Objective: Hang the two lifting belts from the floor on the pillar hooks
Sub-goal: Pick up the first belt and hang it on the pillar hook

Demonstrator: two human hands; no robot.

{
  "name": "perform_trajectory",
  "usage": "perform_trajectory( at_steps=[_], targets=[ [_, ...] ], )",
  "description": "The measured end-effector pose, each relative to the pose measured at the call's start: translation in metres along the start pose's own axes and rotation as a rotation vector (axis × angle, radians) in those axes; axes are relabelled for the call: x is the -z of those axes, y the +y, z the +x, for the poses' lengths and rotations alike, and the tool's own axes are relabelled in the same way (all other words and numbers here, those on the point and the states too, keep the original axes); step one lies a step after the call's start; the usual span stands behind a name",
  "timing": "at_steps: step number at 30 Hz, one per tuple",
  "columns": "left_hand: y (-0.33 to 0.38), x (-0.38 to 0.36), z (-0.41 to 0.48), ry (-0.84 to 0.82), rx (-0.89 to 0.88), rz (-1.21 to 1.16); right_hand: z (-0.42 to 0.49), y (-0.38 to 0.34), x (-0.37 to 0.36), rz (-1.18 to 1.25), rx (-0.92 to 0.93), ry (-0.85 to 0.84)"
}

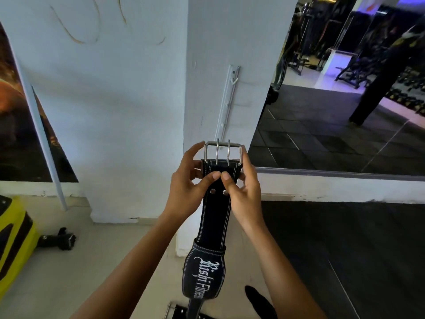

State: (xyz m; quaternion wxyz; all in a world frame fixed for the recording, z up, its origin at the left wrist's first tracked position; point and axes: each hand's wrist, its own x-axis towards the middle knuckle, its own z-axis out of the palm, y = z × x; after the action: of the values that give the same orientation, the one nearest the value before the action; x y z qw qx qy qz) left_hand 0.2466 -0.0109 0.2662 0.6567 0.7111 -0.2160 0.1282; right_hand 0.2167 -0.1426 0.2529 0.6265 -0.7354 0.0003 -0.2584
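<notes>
A black lifting belt [215, 223] with white stitching hangs down from both my hands, its steel two-prong buckle [222, 150] uppermost. My left hand [187, 188] grips the belt's left edge just under the buckle. My right hand [243, 189] grips the right edge, and the two thumbs meet on the belt's face. The buckle is held just below the white hook rail [228, 101] on the white pillar [232, 49], whose top hook [234, 81] is bare. A second belt [178, 313] lies on the floor at the bottom edge, only its buckle end showing.
A wall mirror [345, 88] right of the pillar reflects gym machines and black floor mats. A yellow and black machine [13, 240] stands at far left, with a black bracket [58, 239] on the tiled floor beside it. My dark shoe [258, 300] is below.
</notes>
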Motion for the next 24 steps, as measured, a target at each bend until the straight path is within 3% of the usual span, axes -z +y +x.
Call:
perform_trajectory(
  at_steps=[9, 18, 20, 24],
  targets=[
    [0.061, -0.012, 0.112, -0.004, -0.261, 0.042, 0.109, -0.062, 0.017, 0.0, 0.228, 0.074],
    [0.178, -0.013, 0.269, 0.073, -0.513, 0.056, 0.267, -0.197, 0.021, 0.017, 0.536, 0.128],
    [0.236, -0.017, 0.34, 0.102, -0.655, 0.044, 0.338, -0.259, 0.03, 0.049, 0.695, 0.145],
    [0.264, -0.018, 0.389, 0.096, -0.629, 0.012, 0.385, -0.297, 0.028, 0.036, 0.682, 0.134]
  ],
)
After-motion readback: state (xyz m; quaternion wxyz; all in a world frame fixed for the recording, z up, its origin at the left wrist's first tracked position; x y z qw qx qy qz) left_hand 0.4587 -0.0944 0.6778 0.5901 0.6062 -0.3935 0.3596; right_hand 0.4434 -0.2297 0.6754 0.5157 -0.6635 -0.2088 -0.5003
